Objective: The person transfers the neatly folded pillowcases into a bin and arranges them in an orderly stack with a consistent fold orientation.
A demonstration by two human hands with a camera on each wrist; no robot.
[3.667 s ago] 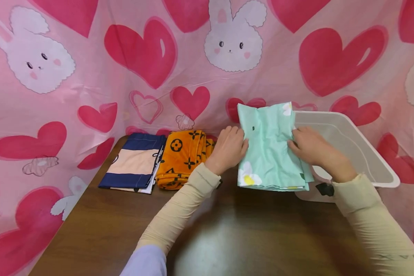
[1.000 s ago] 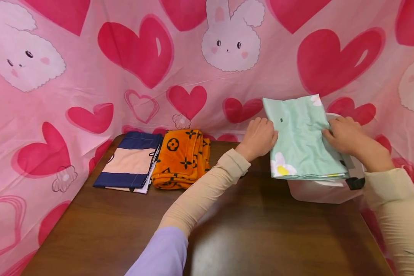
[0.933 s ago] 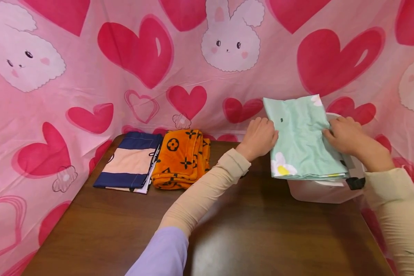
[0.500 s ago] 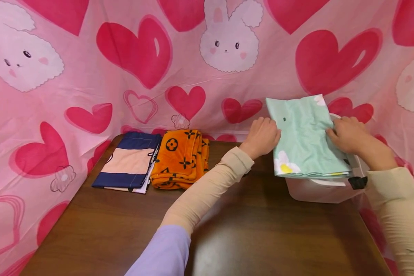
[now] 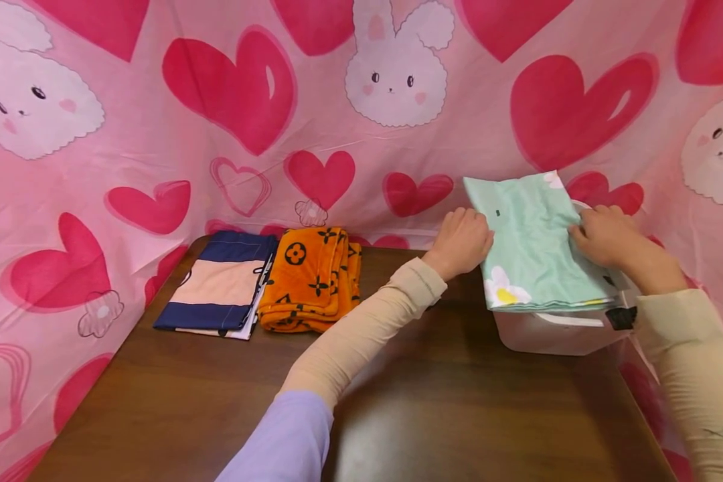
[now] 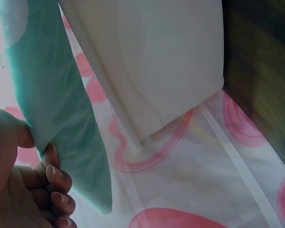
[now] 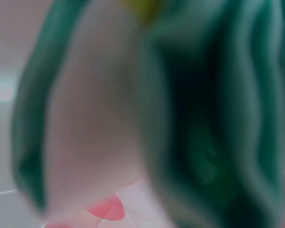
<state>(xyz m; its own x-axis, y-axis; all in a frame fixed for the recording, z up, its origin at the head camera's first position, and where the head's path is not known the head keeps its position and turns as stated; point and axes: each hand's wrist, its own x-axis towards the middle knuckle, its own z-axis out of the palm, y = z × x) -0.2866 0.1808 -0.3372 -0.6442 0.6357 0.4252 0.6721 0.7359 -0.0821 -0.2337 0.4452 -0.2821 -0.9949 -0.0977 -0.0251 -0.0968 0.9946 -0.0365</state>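
A folded mint-green cloth (image 5: 533,241) with printed daisies hangs tilted over the white plastic bin (image 5: 542,336), hiding most of its opening. My left hand (image 5: 460,242) pinches the cloth's left edge between thumb and fingers. In the left wrist view, that left hand (image 6: 28,185) has the edge in its grip beside the bin's pale wall (image 6: 171,61). At the right edge, my right hand (image 5: 608,242) grips the cloth with the thumb on top. Blurred green folds (image 7: 256,118) fill much of the right wrist view, where the right hand's fingers are hidden.
An orange folded blanket (image 5: 307,281) with black motifs lies on the brown wooden table (image 5: 397,415). To its left lies a folded navy-and-peach cloth (image 5: 219,284). A pink sheet (image 5: 422,154) with hearts and rabbits hangs behind and at both sides.
From 3.7 s ago, both hands have carried the mint-green cloth rightward, from beside the bin to over it. Within the last second it has shifted only slightly. The other cloths stay put.
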